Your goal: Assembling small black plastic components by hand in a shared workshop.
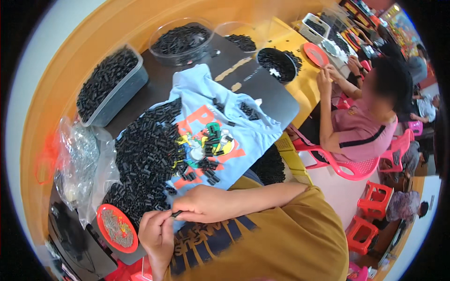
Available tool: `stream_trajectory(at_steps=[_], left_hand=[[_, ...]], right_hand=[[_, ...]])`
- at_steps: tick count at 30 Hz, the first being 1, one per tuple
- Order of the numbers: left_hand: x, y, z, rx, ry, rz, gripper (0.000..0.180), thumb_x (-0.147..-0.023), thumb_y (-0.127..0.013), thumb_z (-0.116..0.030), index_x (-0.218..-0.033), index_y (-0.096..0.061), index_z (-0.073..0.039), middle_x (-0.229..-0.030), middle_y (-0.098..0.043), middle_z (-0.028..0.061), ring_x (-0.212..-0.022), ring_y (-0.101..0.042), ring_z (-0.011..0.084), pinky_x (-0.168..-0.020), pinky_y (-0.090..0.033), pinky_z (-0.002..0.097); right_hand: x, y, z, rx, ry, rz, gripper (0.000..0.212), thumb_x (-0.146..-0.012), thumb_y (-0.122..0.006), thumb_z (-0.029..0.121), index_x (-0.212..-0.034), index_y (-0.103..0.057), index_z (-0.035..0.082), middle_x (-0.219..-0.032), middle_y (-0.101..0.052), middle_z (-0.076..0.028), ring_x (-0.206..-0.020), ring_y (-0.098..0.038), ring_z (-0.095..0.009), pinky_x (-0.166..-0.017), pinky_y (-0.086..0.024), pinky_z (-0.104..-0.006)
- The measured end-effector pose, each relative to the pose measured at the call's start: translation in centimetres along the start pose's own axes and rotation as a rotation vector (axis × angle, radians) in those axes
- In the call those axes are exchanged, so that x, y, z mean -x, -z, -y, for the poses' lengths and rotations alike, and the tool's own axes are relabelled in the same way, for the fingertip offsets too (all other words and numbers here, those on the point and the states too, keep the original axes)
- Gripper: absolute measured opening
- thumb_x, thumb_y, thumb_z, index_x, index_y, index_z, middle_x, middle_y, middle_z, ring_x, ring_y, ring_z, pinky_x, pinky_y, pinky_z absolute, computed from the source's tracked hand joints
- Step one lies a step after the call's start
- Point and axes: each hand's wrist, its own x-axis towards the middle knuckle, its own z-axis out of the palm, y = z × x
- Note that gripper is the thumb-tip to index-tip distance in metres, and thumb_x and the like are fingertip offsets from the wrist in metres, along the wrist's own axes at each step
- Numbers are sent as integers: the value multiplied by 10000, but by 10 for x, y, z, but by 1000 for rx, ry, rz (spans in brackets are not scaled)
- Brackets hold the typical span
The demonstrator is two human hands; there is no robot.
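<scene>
My left hand (156, 232) and my right hand (194, 204) meet close to my body, fingertips pinched together. Between them is a small black plastic piece (176, 213), largely covered by the fingers. Just beyond the hands, a big heap of short black tubular pieces (145, 150) spreads over the table. Part of the heap lies on a light blue printed shirt (248, 133) laid flat, with a few loose pieces scattered on its print. Beside my left hand sits a red plate (134, 244) holding many thin metal pins and a few yellow bits.
A rectangular tub (136, 82) and a round clear bowl (180, 58) of black pieces stand at the back. Clear plastic bags (77, 164) lie at left, and a dark bucket (276, 65) stands farther right. A co-worker in pink (363, 133) sits at right on a pink chair.
</scene>
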Motion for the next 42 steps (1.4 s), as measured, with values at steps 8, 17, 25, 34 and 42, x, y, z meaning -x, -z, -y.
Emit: stream_trajectory(at_steps=[8,17,25,34,42], left_hand=[[-14,-6,1,19,-53,0,172,-737,-576,80,-891,-611,15,-811,-570,131,-726,-557,250,-652,-447,304],[-15,0,-5,28,-319,115,185,-732,-551,86,-890,-605,7,-780,-547,112,-692,-527,224,-599,-420,289],[-25,6,1,20,-493,259,251,-648,-640,27,-896,-641,-17,-784,-568,123,-649,-558,269,-566,-453,340],[-40,-11,-8,373,-280,208,374,-697,-671,93,-1053,-628,-10,-892,-514,84,-703,-594,165,-628,-506,247],[-45,-6,-2,528,-174,289,347,-758,-567,155,-1081,-602,32,-1001,-461,111,-782,-612,177,-668,-526,265]], right_hand=[[0,2,1,461,271,-253,159,-830,-570,175,-810,-465,58,-641,-505,-108,-639,-537,-317,-590,-416,-425],[12,3,4,-92,13,-34,195,-870,-566,176,-883,-575,-18,-744,-580,-109,-688,-571,-222,-629,-435,-330],[13,13,1,-778,-371,319,201,-913,-530,174,-978,-610,1,-779,-601,-10,-702,-550,-65,-617,-462,-227],[5,31,-2,-986,-331,320,241,-936,-497,176,-1006,-605,-28,-760,-606,-34,-662,-538,-68,-608,-445,-207],[2,34,-4,-954,-294,244,254,-954,-467,200,-1034,-575,-16,-832,-604,-37,-707,-525,-67,-638,-441,-213]])
